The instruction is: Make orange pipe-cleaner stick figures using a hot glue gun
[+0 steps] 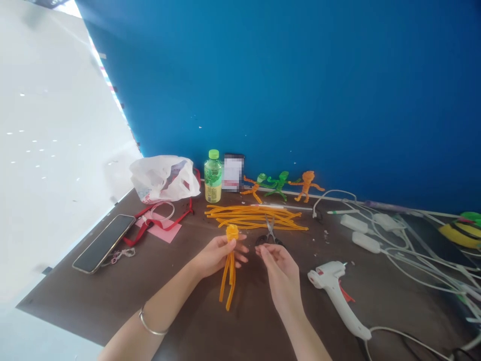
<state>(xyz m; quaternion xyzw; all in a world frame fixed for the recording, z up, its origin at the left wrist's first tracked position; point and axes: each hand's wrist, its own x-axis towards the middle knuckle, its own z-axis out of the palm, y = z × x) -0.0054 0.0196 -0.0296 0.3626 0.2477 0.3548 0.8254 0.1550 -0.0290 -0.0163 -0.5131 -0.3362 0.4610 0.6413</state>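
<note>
The left fingers [238,249] clench an orange pipe-cleaner figure [229,271], its long axis running toward the person; the empty right fingers [263,252] curl loosely just beside it, near the scissors [269,233].

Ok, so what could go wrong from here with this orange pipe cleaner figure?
The orange pipe cleaner figure could slip or unravel, since its strands hang loose below the left hand. The right hand is close to the scissors, so a careless move could knock them or catch skin. The white glue gun lies nearby and could burn, if it's hot.
</note>
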